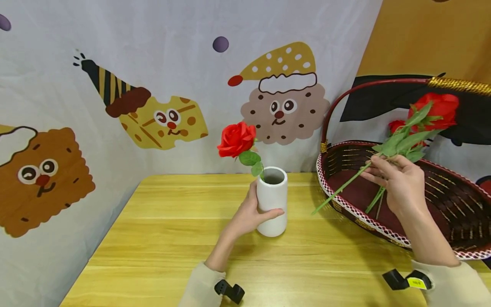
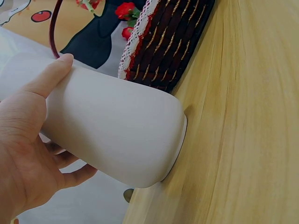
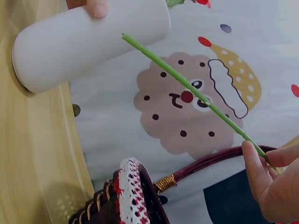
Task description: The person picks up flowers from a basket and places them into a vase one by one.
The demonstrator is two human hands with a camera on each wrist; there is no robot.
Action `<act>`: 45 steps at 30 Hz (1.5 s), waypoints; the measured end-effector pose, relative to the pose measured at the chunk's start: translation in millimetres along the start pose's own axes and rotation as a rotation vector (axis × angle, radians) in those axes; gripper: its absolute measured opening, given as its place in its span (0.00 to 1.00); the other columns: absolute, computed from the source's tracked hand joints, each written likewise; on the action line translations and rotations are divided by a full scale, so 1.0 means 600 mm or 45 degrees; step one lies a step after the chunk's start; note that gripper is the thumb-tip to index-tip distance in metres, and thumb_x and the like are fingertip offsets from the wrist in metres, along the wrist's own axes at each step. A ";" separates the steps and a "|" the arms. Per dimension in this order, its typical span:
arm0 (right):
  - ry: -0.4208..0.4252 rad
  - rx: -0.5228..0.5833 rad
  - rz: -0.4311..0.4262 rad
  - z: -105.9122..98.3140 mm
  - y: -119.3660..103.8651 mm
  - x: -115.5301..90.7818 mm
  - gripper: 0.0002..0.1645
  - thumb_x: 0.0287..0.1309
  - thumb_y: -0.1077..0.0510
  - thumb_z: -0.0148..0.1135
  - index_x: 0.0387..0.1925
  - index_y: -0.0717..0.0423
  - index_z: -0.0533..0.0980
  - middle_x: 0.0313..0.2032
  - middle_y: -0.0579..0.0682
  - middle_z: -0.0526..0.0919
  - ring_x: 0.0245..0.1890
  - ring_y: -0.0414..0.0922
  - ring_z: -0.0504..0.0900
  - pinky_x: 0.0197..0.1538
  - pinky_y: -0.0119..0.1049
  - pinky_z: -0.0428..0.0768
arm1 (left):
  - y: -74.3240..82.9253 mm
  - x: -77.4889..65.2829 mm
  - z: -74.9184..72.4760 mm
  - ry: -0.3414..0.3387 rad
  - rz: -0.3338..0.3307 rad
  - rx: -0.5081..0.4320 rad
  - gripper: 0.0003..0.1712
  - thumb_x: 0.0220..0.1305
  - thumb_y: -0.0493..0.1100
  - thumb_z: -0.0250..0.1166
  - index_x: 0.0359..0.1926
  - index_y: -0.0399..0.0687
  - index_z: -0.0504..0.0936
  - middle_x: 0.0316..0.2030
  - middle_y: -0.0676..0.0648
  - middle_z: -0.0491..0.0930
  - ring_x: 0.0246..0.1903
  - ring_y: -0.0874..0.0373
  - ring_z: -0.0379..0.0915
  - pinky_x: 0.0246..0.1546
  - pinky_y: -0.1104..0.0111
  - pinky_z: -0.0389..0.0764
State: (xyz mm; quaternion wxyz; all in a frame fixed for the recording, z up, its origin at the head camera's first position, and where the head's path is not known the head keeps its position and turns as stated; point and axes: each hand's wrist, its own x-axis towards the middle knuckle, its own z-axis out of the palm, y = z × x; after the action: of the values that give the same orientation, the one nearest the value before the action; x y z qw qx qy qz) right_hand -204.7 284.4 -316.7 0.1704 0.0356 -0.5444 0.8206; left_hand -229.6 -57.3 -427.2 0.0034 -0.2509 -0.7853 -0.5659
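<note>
A white cylindrical vase point(image 1: 272, 209) stands upright on the table, with one red artificial rose point(image 1: 236, 140) leaning out to the left of its mouth. My left hand point(image 1: 253, 211) grips the vase from the left, thumb across its front; in the left wrist view the fingers point(image 2: 77, 176) reach behind it. Over the basket, my right hand point(image 1: 404, 183) pinches the green stem point(image 3: 187, 84) of another red rose point(image 1: 437, 111). That stem slants down to the left, its cut end between basket and vase. In the head view, the bloom is up and right of the hand.
A dark red woven basket point(image 1: 452, 187) with a white lace rim and tall arched handle point(image 1: 368, 85) stands at the right. More red roses point(image 2: 125, 10) show in it, their stems partly behind my right hand. A cartoon-printed cloth point(image 1: 172, 34) hangs behind the wooden table point(image 1: 172, 238).
</note>
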 end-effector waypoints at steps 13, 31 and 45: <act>-0.036 0.021 -0.036 0.024 0.003 -0.017 0.05 0.60 0.69 0.68 0.38 0.67 0.81 0.35 0.54 0.89 0.29 0.46 0.89 0.35 0.40 0.85 | -0.003 0.001 0.000 -0.008 0.002 -0.017 0.56 0.58 0.50 0.77 0.76 0.58 0.48 0.64 0.53 0.66 0.60 0.56 0.69 0.62 0.54 0.70; -0.073 -0.144 -0.001 0.054 0.017 -0.032 0.08 0.60 0.66 0.70 0.37 0.71 0.81 0.35 0.53 0.87 0.30 0.46 0.89 0.35 0.40 0.85 | -0.002 0.000 0.000 -0.002 0.009 -0.030 0.55 0.59 0.50 0.77 0.76 0.58 0.49 0.64 0.53 0.67 0.59 0.57 0.70 0.61 0.54 0.70; -0.150 -0.149 -0.067 0.069 0.015 -0.029 0.06 0.59 0.70 0.69 0.38 0.69 0.83 0.33 0.54 0.88 0.29 0.46 0.88 0.33 0.39 0.85 | -0.004 0.000 -0.001 -0.007 0.005 -0.035 0.56 0.59 0.52 0.77 0.76 0.58 0.48 0.64 0.53 0.67 0.59 0.57 0.70 0.61 0.54 0.70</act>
State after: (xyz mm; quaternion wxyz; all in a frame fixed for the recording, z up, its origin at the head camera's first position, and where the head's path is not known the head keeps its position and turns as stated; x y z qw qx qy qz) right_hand -196.3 239.4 -312.0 0.1614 0.0881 -0.5994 0.7791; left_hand -231.0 -58.5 -429.1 -0.0010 -0.2541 -0.7769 -0.5760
